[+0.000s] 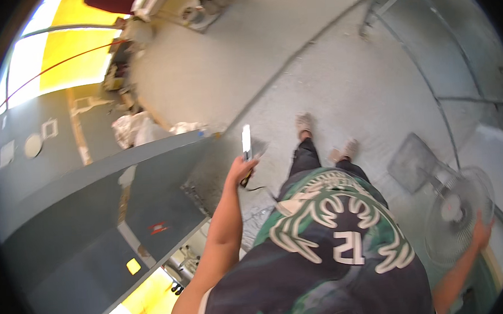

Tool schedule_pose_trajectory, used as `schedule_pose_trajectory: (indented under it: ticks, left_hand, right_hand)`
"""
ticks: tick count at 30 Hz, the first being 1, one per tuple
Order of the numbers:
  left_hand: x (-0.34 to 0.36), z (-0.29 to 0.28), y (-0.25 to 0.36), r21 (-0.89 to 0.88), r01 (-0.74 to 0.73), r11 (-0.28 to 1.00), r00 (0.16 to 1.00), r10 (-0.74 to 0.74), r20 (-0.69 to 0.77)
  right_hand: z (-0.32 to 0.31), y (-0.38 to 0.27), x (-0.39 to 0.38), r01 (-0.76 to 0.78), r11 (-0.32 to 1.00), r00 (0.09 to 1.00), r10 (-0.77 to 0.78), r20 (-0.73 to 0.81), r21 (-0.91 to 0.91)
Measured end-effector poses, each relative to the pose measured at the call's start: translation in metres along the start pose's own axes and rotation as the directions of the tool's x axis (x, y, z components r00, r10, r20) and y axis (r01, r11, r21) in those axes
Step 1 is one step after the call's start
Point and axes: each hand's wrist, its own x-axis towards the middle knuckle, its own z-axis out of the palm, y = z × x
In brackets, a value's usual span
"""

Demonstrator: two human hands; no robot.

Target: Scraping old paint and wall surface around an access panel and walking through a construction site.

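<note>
My left hand point(242, 169) is closed around the dark handle of a hand-held lamp point(246, 137), whose narrow bar glows bright white and points upward. A dark cable runs from its lower end toward my shirt. On the far right, my right hand point(482, 234) is at the edge of a pedestal fan's point(451, 208) round wire guard. Its fingers seem to curl on the rim, though they are blurred. The fan's square base point(412, 163) is on the floor beyond the guard.
A long grey panel point(93, 207) with tape and filler patches stretches along my left. Plastic bags point(133, 129) lie behind it. Cluttered shelving point(194, 14) stands at the far side. A metal frame point(425, 74) borders the right. My feet point(304, 124) stand on grey floor point(245, 59).
</note>
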Motion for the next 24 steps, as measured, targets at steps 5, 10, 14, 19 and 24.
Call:
schedule_pose_trajectory:
  ticks: [5,10,14,19,24]
  left_hand:
    - [-0.026,0.054,-0.123,-0.260,0.312,0.914,0.950,-0.307,0.060]
    - [-0.040,0.036,-0.176,-0.098,0.013,0.995,1.000,-0.010,0.029]
    - [-0.017,0.030,-0.112,-0.161,0.079,0.984,0.996,-0.071,0.054]
    - [0.023,0.000,-0.059,-0.348,0.057,0.936,0.998,-0.045,0.043]
    - [0.036,-0.015,0.004,-0.389,-0.045,0.920,0.997,0.066,0.040]
  right_hand:
    - [-0.039,-0.052,-0.007,-0.080,0.994,0.997,0.079,-0.018,-0.075]
    - [-0.078,-0.086,-0.045,-0.165,0.985,0.982,0.168,0.085,-0.045]
    - [-0.088,-0.073,-0.051,-0.196,0.979,0.980,0.198,0.033,-0.052]
    - [-0.096,-0.079,-0.035,-0.181,0.981,0.980,0.185,0.072,-0.063]
    - [-0.092,-0.077,-0.025,-0.228,0.972,0.969,0.232,0.080,-0.061]
